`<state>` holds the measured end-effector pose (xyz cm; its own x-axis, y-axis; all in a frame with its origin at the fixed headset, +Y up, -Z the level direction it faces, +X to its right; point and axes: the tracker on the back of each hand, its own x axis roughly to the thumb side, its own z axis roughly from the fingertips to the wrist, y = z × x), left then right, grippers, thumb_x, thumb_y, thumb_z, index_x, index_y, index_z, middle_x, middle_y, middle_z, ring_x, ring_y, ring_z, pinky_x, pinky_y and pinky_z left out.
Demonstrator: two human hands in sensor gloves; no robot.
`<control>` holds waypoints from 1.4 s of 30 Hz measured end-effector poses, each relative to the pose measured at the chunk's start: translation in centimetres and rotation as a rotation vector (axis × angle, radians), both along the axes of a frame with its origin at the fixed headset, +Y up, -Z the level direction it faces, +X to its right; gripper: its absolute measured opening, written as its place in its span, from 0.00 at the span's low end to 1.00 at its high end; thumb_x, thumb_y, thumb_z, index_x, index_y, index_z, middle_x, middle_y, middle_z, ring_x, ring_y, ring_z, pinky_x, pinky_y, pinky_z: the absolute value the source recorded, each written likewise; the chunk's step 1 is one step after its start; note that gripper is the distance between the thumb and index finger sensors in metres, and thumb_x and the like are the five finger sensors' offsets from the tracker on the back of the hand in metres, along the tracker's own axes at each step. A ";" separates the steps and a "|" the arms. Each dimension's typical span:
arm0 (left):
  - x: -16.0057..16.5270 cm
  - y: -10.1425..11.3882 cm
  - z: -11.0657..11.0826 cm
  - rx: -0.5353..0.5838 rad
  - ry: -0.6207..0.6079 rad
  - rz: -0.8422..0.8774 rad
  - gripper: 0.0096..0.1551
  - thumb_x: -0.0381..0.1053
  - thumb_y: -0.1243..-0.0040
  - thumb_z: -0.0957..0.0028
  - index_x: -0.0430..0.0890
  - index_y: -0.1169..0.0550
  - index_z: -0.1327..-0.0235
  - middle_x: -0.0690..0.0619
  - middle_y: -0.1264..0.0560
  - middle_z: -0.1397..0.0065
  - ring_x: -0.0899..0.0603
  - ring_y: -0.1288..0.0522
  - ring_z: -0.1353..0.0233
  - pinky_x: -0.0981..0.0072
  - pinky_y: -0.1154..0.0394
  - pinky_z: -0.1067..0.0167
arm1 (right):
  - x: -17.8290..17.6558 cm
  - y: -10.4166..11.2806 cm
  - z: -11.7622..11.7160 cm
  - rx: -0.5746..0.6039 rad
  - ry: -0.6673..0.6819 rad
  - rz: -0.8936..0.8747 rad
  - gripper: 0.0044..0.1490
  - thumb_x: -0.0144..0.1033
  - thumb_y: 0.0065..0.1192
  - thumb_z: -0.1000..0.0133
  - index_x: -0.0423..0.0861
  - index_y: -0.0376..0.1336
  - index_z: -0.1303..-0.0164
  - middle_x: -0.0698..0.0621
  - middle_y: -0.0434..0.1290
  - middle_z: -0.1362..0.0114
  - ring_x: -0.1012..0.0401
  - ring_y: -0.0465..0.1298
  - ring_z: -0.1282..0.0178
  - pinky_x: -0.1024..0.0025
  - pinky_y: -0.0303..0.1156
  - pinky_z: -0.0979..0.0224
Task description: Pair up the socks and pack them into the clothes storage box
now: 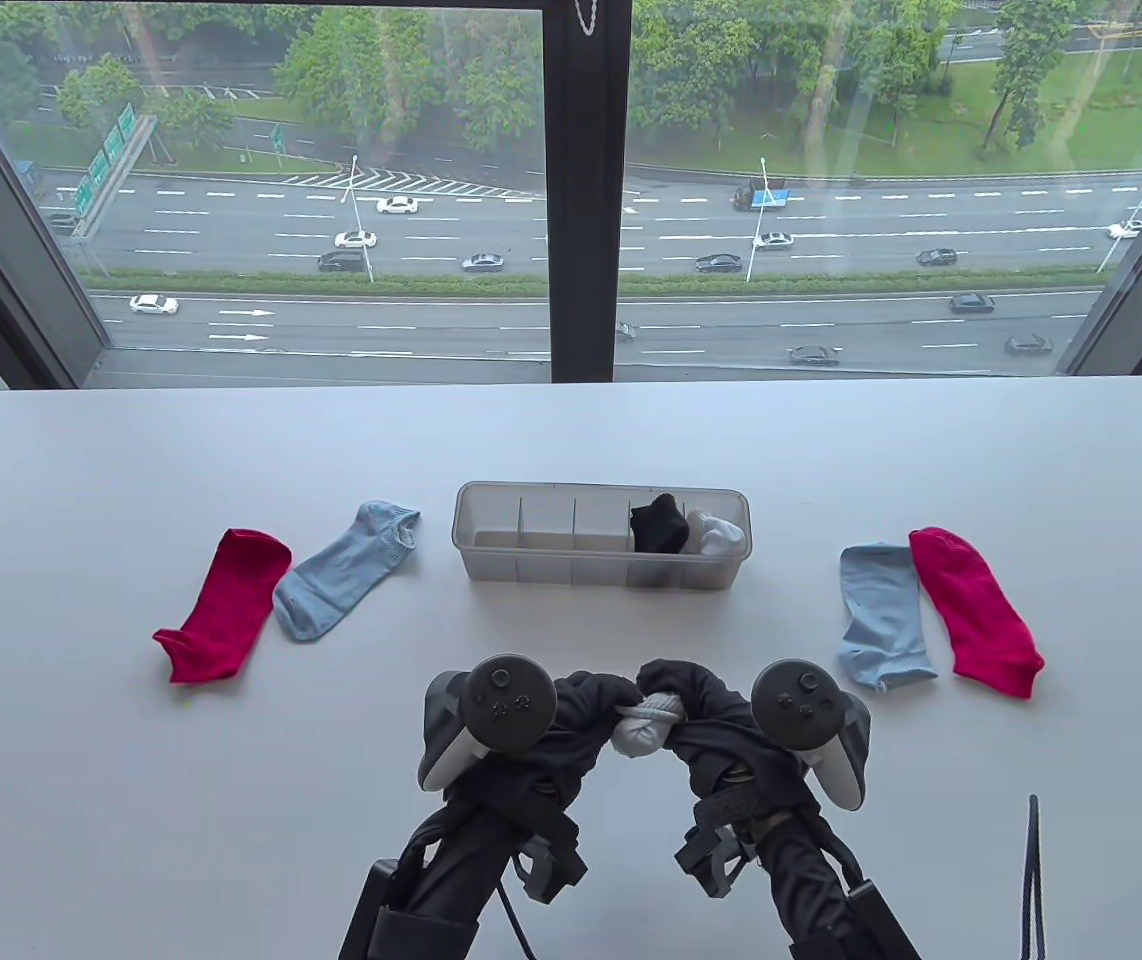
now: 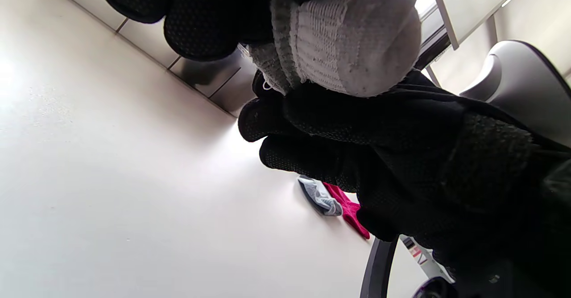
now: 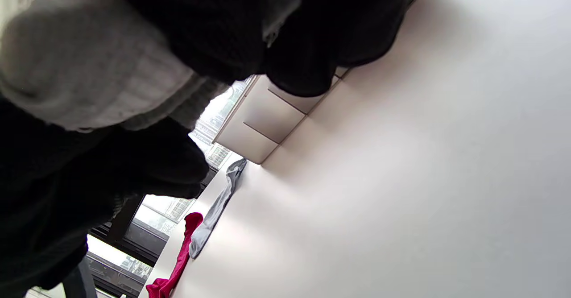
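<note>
- Table view shows both gloved hands low at the centre of the white table (image 1: 131,800), meeting over a rolled grey sock bundle (image 1: 643,728) with a ribbed cuff.
- Left hand (image 1: 586,715) in a black sensor glove curls its fingers round the left side of the grey bundle; a dark round tracker (image 1: 509,702) sits on its back.
- Right hand (image 1: 701,705) in a black sensor glove grips the bundle's right side, fingers curled over the cuff; its tracker (image 1: 799,703) faces up.
- Left wrist view has the grey bundle (image 2: 352,43) pinched between dotted black fingertips (image 2: 196,26) above and the other hand's fingers (image 2: 312,155) below.
- Right wrist view shows the same bundle (image 3: 84,79) wrapped by dark fingers (image 3: 214,30), held above the table surface.
- Clear plastic storage box (image 1: 601,572) with dividers stands beyond the hands; a black sock bundle (image 1: 658,522) fills its second compartment from the right, a white sock bundle (image 1: 719,535) the rightmost one.
- Left of the box lie a crimson ankle sock (image 1: 226,605) and a pale blue ankle sock (image 1: 346,570), just beside each other.
- Right of the box lie another pale blue sock (image 1: 881,615) and another crimson sock (image 1: 976,610), edges touching.
</note>
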<state>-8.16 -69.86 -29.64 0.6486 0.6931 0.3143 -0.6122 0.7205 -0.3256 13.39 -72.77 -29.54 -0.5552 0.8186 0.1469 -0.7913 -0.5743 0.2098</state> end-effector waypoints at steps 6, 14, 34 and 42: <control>-1.3 -0.9 -0.7 -0.035 0.053 -0.072 0.21 0.47 0.39 0.46 0.49 0.23 0.40 0.41 0.23 0.39 0.33 0.23 0.40 0.33 0.33 0.34 | -0.9 -0.2 0.1 -0.028 0.162 0.038 0.28 0.23 0.80 0.52 0.53 0.69 0.44 0.50 0.75 0.33 0.54 0.79 0.35 0.51 0.72 0.26; -0.6 -2.3 -0.5 -0.413 -0.096 0.193 0.49 0.70 0.50 0.48 0.44 0.42 0.20 0.31 0.26 0.31 0.28 0.24 0.36 0.29 0.32 0.36 | -1.0 0.9 0.5 0.104 0.003 0.102 0.33 0.33 0.76 0.46 0.56 0.61 0.33 0.53 0.72 0.29 0.57 0.76 0.31 0.54 0.69 0.23; -0.4 -2.3 -0.3 -0.295 0.006 0.453 0.35 0.49 0.44 0.44 0.46 0.41 0.25 0.31 0.31 0.32 0.33 0.24 0.38 0.33 0.31 0.35 | -0.6 2.0 1.4 0.311 -0.120 0.211 0.28 0.46 0.63 0.41 0.51 0.59 0.32 0.49 0.75 0.32 0.52 0.79 0.34 0.56 0.75 0.29; 1.3 -1.1 0.5 -0.270 -0.219 0.285 0.33 0.47 0.39 0.49 0.47 0.33 0.28 0.33 0.27 0.34 0.32 0.22 0.40 0.32 0.28 0.37 | 1.7 1.4 0.1 0.209 -0.139 0.151 0.26 0.38 0.54 0.43 0.52 0.59 0.33 0.51 0.75 0.36 0.55 0.80 0.39 0.58 0.76 0.33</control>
<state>-6.91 -71.00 -29.11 0.3582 0.9107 0.2058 -0.6699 0.4042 -0.6228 15.07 -71.35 -29.39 -0.6952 0.6850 0.2181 -0.7063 -0.7072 -0.0301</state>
